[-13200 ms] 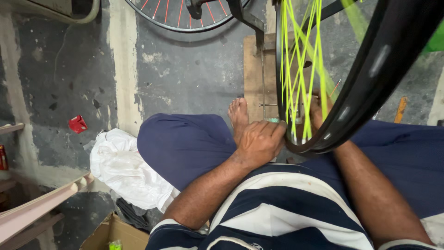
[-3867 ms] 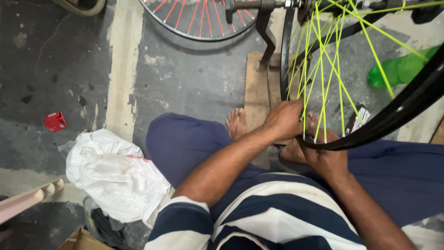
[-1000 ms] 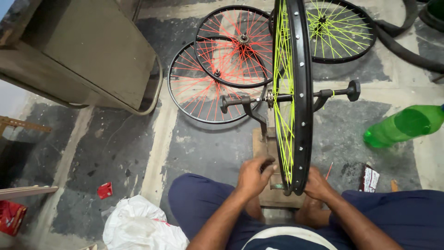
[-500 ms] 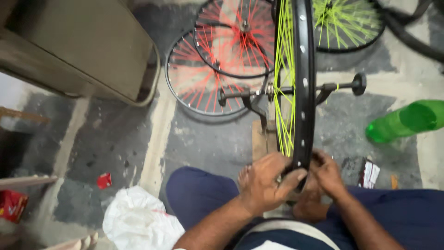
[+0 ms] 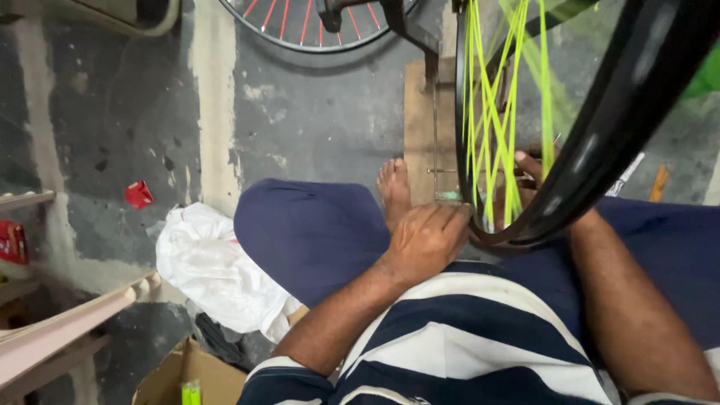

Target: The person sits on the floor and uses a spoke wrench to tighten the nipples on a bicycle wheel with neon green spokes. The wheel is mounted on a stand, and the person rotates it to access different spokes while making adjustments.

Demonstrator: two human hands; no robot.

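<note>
Underfoot, a grey concrete floor [image 5: 315, 112] is spreading across the whole view, patched, stained and crossed by one pale painted stripe [image 5: 214, 97]. Sitting on it is one person in dark blue trousers and a navy-and-white striped shirt, with one bare foot [image 5: 394, 191] showing beside a single wooden board [image 5: 420, 127].

Two wheels are showing. One large black-rimmed wheel [image 5: 600, 142] with yellow-green spokes is standing upright close in front of the person, its lowest part sitting between the knees, just above the lap. One second wheel [image 5: 315, 22] with red spokes is lying flat on the floor at the top edge, only partly in view.

One crumpled white cloth [image 5: 217, 270] is lying beside the person's left thigh. One open cardboard box [image 5: 184, 375] is sitting at the bottom edge, and pale wooden slats [image 5: 67, 322] are running along the lower left. Two small red scraps are lying at the left, one on the floor [image 5: 139, 195] and one at the frame edge [image 5: 11, 240].

The left hand [image 5: 427, 240] is pressing against the rim's lowest point, its grip narrow, fingers curling onto the rim. The right hand [image 5: 529, 169] is reaching behind the spokes; I cannot tell its grip, as rim and spokes are hiding it.
</note>
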